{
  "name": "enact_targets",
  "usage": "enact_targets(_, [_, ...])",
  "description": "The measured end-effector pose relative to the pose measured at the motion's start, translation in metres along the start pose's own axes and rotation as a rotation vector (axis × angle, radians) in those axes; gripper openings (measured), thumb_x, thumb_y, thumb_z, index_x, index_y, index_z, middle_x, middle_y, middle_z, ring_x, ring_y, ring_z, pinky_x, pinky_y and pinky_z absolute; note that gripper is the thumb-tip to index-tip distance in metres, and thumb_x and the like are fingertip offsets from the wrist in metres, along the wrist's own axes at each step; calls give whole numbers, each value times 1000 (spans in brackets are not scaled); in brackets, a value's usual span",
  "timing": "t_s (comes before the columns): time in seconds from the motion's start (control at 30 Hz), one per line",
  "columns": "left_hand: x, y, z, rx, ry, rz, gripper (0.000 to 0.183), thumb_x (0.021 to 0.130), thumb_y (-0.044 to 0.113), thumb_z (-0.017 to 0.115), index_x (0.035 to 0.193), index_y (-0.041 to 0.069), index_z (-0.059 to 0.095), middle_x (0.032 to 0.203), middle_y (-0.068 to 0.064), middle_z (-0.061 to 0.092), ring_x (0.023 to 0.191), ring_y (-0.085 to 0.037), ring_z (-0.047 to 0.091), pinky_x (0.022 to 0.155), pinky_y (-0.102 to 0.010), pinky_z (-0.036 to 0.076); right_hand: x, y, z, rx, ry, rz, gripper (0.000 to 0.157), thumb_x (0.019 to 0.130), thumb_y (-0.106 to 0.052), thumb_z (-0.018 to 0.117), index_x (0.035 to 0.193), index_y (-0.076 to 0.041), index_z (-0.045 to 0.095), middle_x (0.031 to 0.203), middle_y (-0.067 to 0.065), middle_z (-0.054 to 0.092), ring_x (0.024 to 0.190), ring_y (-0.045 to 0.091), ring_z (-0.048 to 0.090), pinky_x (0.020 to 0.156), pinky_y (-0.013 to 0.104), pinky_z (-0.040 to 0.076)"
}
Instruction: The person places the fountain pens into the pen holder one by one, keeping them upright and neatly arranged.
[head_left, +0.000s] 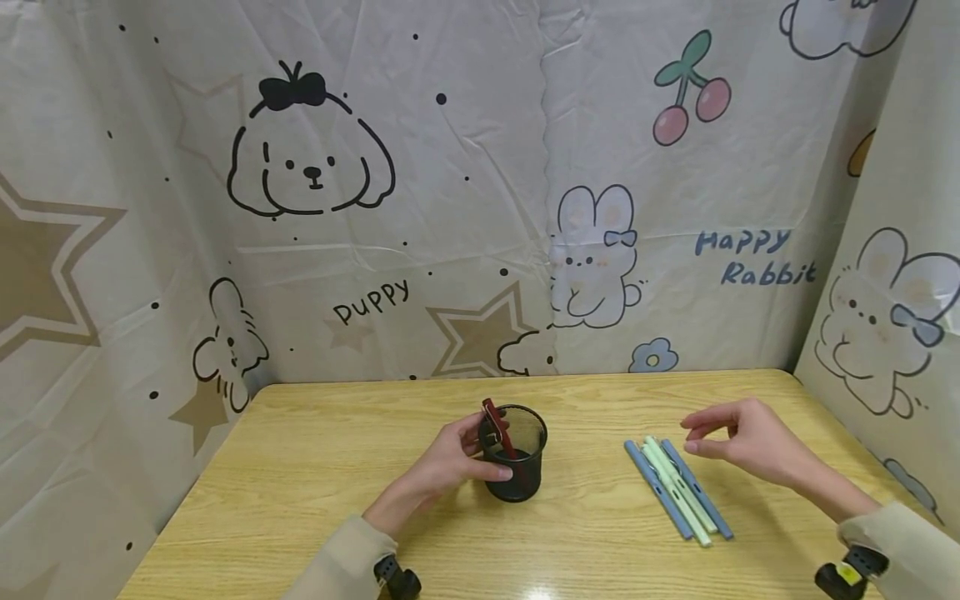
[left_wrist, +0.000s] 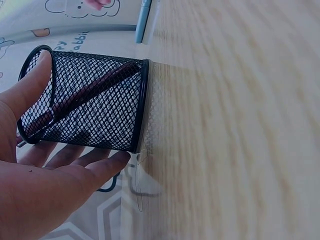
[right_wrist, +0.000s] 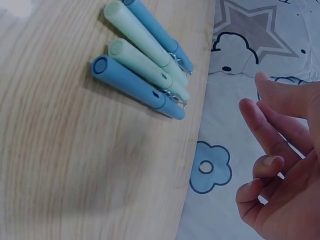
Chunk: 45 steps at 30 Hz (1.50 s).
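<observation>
My left hand holds a black mesh pen cup round its side, thumb near the rim and fingers behind it. The cup stands upright on the table. Inside leans a dark red pen, its clip end rising above the rim. Over the table at the right, my right hand hovers with thumb and fingers loosely bent and nothing between them. Just left of it two blue pens and two light green pens lie side by side, apart from the fingertips.
A wood-grain table carries everything. Behind and at the sides hang pale printed cloths with cartoon rabbits, a puppy and stars. A black device is strapped at my left wrist, another at my right.
</observation>
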<state>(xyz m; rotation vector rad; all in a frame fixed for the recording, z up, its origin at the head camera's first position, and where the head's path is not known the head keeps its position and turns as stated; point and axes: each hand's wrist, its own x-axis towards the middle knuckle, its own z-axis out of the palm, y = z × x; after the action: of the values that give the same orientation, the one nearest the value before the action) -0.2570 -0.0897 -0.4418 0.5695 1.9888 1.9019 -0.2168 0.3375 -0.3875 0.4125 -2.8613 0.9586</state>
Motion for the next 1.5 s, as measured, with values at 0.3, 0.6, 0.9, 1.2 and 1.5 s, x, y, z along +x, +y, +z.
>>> enact_targets(0.3, [0, 1, 1, -9, -4, -3, 84, 83, -5, 86, 156, -2, 45, 149, -25, 54, 132, -34, 59, 111, -43, 47, -7, 13, 2, -10, -68, 78, 38, 87, -20, 88, 117, 2, 78, 91, -5, 75, 64, 14, 41, 54, 28, 33])
enact_targets(0.6, [-1, 1, 1, -17, -9, -1, 85, 84, -6, 85, 158, -2, 43, 151, -26, 53, 133, -34, 59, 112, -42, 47, -11, 29, 6, 13, -141, 89, 44, 83, -20, 91, 116, 5, 77, 90, -5, 75, 87, 18, 62, 67, 27, 42])
enact_targets(0.9, [-1, 0, 1, -20, -9, 0, 86, 84, -5, 85, 159, -1, 42, 152, -25, 52, 133, -34, 58, 112, -43, 46, -14, 41, 11, 28, -180, 85, 44, 82, -21, 91, 114, 5, 78, 87, -6, 73, 81, 13, 57, 66, 25, 41])
enact_targets(1.2, [0, -1, 1, -20, -10, -2, 87, 85, -5, 85, 160, 0, 41, 153, -24, 51, 135, -34, 56, 114, -44, 45, -14, 44, 16, 24, -194, 85, 43, 82, -21, 92, 113, 4, 78, 86, -5, 72, 82, 13, 60, 69, 26, 46])
enact_targets(1.5, [-1, 0, 1, -15, -6, 3, 84, 85, -4, 85, 158, 0, 43, 152, -23, 53, 135, -34, 57, 113, -44, 45, -15, 46, 18, 28, -200, 52, 39, 82, -20, 92, 111, 4, 79, 86, -6, 73, 81, 9, 63, 70, 26, 50])
